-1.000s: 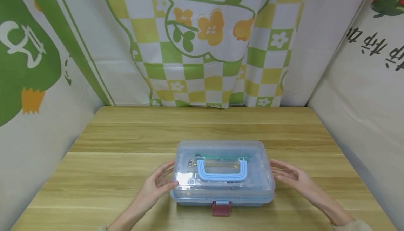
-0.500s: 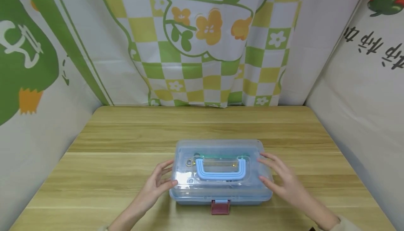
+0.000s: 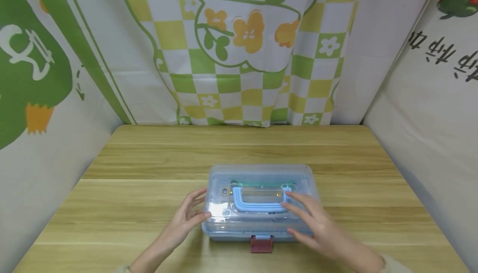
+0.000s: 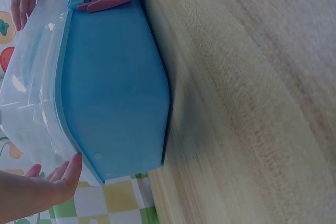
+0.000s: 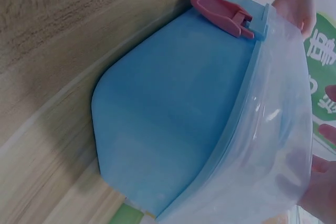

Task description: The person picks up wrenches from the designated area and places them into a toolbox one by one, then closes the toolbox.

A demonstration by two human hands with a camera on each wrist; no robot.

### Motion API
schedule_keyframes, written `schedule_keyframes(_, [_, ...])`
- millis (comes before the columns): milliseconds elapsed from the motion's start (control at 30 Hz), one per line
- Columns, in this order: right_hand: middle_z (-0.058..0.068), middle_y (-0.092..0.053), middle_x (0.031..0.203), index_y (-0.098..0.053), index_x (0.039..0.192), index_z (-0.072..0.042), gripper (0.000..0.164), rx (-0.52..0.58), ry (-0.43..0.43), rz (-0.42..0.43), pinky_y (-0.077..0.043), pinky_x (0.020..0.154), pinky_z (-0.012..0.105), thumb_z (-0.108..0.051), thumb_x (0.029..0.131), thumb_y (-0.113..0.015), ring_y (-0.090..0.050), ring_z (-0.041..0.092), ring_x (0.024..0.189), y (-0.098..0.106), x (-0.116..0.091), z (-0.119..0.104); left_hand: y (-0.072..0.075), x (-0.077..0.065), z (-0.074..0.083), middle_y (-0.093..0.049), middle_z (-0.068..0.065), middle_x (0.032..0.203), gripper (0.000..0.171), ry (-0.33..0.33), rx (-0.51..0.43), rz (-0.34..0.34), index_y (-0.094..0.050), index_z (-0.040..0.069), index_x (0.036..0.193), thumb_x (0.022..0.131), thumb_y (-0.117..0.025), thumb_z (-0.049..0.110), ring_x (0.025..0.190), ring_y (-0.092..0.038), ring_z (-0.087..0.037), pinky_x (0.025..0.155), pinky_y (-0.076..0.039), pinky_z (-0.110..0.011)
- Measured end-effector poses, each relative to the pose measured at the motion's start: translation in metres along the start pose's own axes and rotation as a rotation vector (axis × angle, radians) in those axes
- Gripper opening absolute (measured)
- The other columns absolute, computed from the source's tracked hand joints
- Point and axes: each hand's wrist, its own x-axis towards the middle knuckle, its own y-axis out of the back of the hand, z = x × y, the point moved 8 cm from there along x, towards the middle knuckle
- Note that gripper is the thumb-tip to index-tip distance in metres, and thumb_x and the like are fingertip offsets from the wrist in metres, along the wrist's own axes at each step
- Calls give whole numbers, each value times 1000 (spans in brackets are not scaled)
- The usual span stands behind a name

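A blue plastic storage box [image 4: 115, 87] with a clear lid [image 3: 246, 226] sits on the table. Folded flat on the lid lies a light blue carrying handle [image 3: 257, 208]. The dark red latch [image 3: 261, 244] juts outward from the front, unclasped, as the right wrist view also shows. My left hand [image 3: 188, 217] rests against the box's left side, its thumb at the lid's edge and fingers loosely bent. Over the right half of the lid is my right hand [image 3: 319, 225], fingers spread, with fingertips right at the handle's right end. Small items show blurred through the lid.
The wooden table [image 3: 149, 161] extends behind the box and to both sides. Patterned cloth curtains [image 3: 254, 90] hang along its back edge, and white printed cloths [image 3: 422, 119] enclose the left and right.
My right hand has moved from the box's right side leftward over the lid to the handle. My left hand and the box stay where they were.
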Motion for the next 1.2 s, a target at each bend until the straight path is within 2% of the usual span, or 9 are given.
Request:
schedule_keyframes(100, [26, -46, 120, -52, 116, 4, 46, -52, 89, 10, -30, 100, 28, -33, 89, -49, -46, 32, 106, -4, 2, -7, 0, 0, -1, -33, -23, 134, 57, 0, -2, -3, -29, 3, 133, 83, -56, 10, 121, -32, -40, 95, -33, -50])
schedule_keyframes(267, [29, -47, 115, -53, 114, 2, 43, -136, 242, 20, -38, 90, 41, -33, 90, -48, -49, 36, 103, -12, 5, -24, 1, 1, 0, -34, -23, 133, 56, -2, 1, 0, -30, 3, 132, 83, -56, 9, 121, -32, -40, 95, -33, -50])
schedule_keyframes(500, [28, -51, 112, -50, 120, -4, 39, -260, 375, 0, -43, 79, 44, -30, 94, -39, -53, 35, 98, -24, 7, -40, 1, 0, 1, -29, -22, 137, 56, -6, 8, -21, -29, 5, 133, 84, -56, 11, 122, -31, -40, 96, -32, -50])
schedule_keyframes(800, [27, -50, 118, -45, 127, -1, 36, -332, 404, -85, -43, 80, 46, -18, 97, -31, -53, 34, 103, -39, -3, -40, 1, 0, 0, -29, -20, 138, 56, -9, 5, -21, -29, 5, 133, 84, -56, 11, 121, -31, -39, 95, -33, -50])
schedule_keyframes(933, [25, -47, 123, -42, 129, -3, 36, -386, 408, -112, -37, 89, 49, -9, 97, -28, -50, 35, 108, -47, -9, -41, 1, -1, -2, -30, -21, 137, 57, -6, 4, -13, -29, 4, 133, 83, -56, 11, 120, -33, -40, 94, -33, -51])
schedule_keyframes(1100, [26, -43, 126, -41, 130, -5, 36, -424, 413, -111, -27, 97, 54, -8, 96, -30, -44, 38, 113, -56, -13, -41, 1, -2, -2, -30, -20, 137, 57, -4, 8, -14, -29, 4, 132, 83, -56, 12, 120, -32, -40, 95, -33, -51])
schedule_keyframes(1200, [26, -42, 127, -40, 131, -6, 38, -436, 405, -145, -28, 97, 54, -5, 96, -27, -42, 37, 115, -61, -14, -40, 1, -1, -2, -30, -20, 137, 56, -6, 6, -19, -29, 4, 132, 83, -56, 12, 121, -32, -40, 95, -33, -51])
